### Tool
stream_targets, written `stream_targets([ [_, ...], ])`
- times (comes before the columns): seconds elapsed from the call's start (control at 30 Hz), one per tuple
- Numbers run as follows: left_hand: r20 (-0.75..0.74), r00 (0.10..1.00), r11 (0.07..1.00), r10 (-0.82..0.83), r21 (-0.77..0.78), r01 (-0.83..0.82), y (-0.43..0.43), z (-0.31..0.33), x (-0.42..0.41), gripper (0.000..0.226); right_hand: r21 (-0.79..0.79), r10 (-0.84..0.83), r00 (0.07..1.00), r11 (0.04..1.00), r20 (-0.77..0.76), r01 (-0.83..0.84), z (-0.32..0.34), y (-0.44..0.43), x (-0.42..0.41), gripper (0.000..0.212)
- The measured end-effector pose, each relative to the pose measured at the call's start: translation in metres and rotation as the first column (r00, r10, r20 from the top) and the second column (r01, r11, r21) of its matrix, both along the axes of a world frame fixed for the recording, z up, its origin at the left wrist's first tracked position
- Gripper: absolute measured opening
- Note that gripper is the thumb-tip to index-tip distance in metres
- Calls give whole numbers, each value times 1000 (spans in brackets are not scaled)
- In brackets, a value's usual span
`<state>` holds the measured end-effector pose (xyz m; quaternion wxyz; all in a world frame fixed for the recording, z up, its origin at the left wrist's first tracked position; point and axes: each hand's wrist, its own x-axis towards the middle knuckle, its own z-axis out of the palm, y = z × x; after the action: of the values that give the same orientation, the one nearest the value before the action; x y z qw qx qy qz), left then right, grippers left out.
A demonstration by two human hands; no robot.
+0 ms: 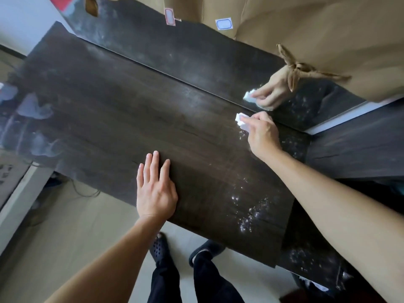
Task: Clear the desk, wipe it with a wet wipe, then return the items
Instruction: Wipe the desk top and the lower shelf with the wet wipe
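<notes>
Worktop (122,119): dark wood-grain, bare, with white specks near its right end. Rear mirror (185,53) reflects two blank labels — one red-bordered (169,16), one blue-bordered (223,24); no legible writing. Left hand (155,186): grip open, palm flat on the near edge. Right hand (261,133): grip closed on a folded white wipe (240,120), pressed to the worktop beside the mirror.

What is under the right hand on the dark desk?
A folded white wet wipe pressed to the dark wood-grain desk, its left end showing past the fingertips. The right hand covers the rest, so the wipe's full extent can't be seen.
</notes>
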<state>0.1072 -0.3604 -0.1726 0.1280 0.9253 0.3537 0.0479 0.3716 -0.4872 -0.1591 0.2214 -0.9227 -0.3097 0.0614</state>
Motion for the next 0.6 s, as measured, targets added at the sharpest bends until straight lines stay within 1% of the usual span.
stream_targets([
  [0.07,-15,1000,1000,-2,7,2,-2,-1,-1,50,46,42,998,998,46,-44,2,-23,-23,38],
  [0.1,-13,1000,1000,-12,-6,12,-3,0,0,50,51,101,994,993,43,-103,4,-34,-45,39],
  [0.17,-6,1000,1000,-2,-30,2,-2,-1,1,50,35,274,959,962,-78,-272,10,-52,-101,38],
  [0.23,-6,1000,1000,2,-13,-2,-2,0,1,50,8,480,847,871,-230,-492,14,-69,-146,31],
  [0.27,-5,1000,1000,0,-10,0,-2,1,0,50,8,539,787,826,-299,-563,20,-70,-146,27],
  [0.3,-4,1000,1000,-1,0,1,-2,1,1,49,28,533,785,832,-315,-554,21,-65,-133,22],
  [0.33,-1,1000,1000,2,7,-2,-2,1,1,49,36,455,846,885,-277,-465,19,-55,-111,16],
  [0.37,-6,1000,1000,4,8,-4,-2,1,2,49,38,318,930,948,-185,-317,15,-42,-82,14],
  [0.4,-5,1000,1000,7,9,-7,-2,0,2,49,24,149,986,989,-77,-148,12,-27,-52,18],
  [0.43,-4,1000,1000,6,8,-6,-2,-2,1,48,-7,12,1000,1000,-10,-12,10,-14,-24,25],
  [0.47,1,1000,1000,6,14,-7,-2,-3,1,48,-39,-84,996,996,31,85,3,-4,-2,32],
  [0.5,2,1000,1000,3,19,-3,-2,-3,2,48,-47,-143,988,988,50,145,-3,5,8,38],
  [0.53,4,1000,1000,4,26,-4,-2,-3,2,48,-32,-162,985,986,55,164,-9,13,6,43],
  [0.57,4,1000,1000,6,30,-6,-1,-3,2,48,-5,-131,989,991,62,131,-12,18,-4,48],
  [0.6,6,1000,999,9,33,-10,-2,-3,2,48,24,-53,996,998,67,51,-12,17,-19,51],
])
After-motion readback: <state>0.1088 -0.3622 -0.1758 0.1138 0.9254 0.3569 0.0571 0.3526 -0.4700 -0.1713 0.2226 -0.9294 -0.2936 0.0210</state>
